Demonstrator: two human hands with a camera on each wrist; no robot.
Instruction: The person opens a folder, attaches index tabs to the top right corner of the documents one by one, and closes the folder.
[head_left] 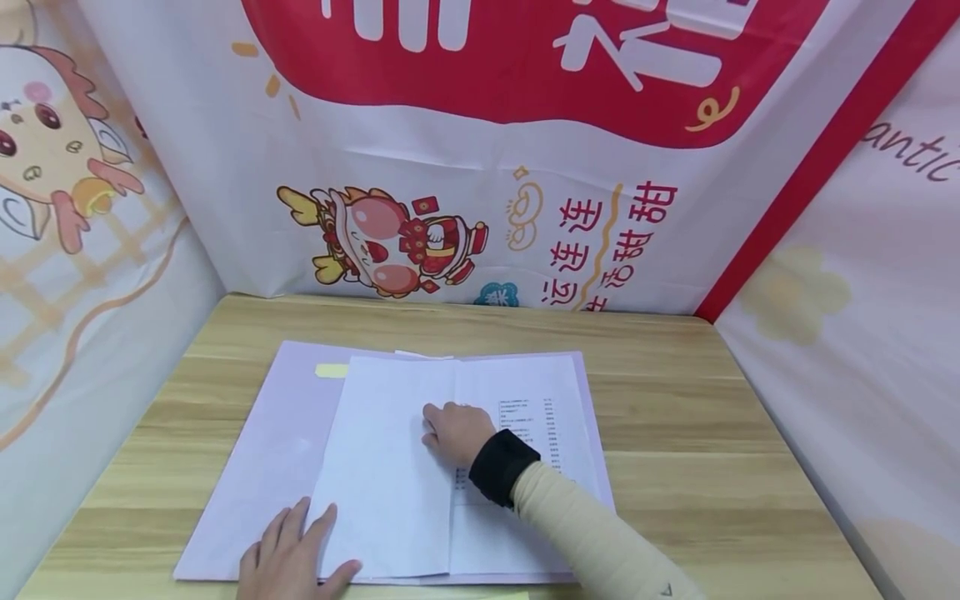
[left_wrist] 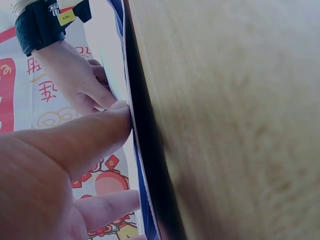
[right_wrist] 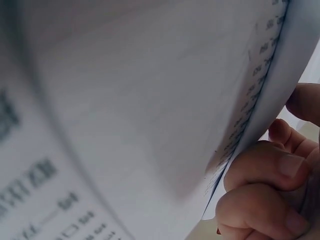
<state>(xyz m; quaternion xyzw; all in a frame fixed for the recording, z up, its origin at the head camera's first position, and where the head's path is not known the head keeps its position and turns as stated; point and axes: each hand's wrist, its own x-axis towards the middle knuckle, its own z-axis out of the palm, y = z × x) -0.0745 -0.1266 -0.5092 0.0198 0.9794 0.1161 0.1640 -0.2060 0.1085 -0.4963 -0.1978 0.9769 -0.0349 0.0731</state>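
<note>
- Lilac folder (head_left: 255, 467) laid open under both hands; printed sheets (head_left: 517, 400) held inside.
- R. hand (head_left: 456, 433): fingers curled, sheet edge gripped.
- L. hand (head_left: 288, 560): fingers flat, blank sheet (head_left: 390, 475) pressed.
- Wooden table (head_left: 712, 433) beneath; banners (head_left: 525, 125) beyond hands.

- Right hand (head_left: 457, 433) curled on the printed sheet (head_left: 525, 467) inside the open lilac folder (head_left: 255, 467).
- Left hand (head_left: 288, 558) flat on the blank sheet's (head_left: 390, 467) near corner.
- Wooden table (head_left: 712, 450) beneath.
</note>
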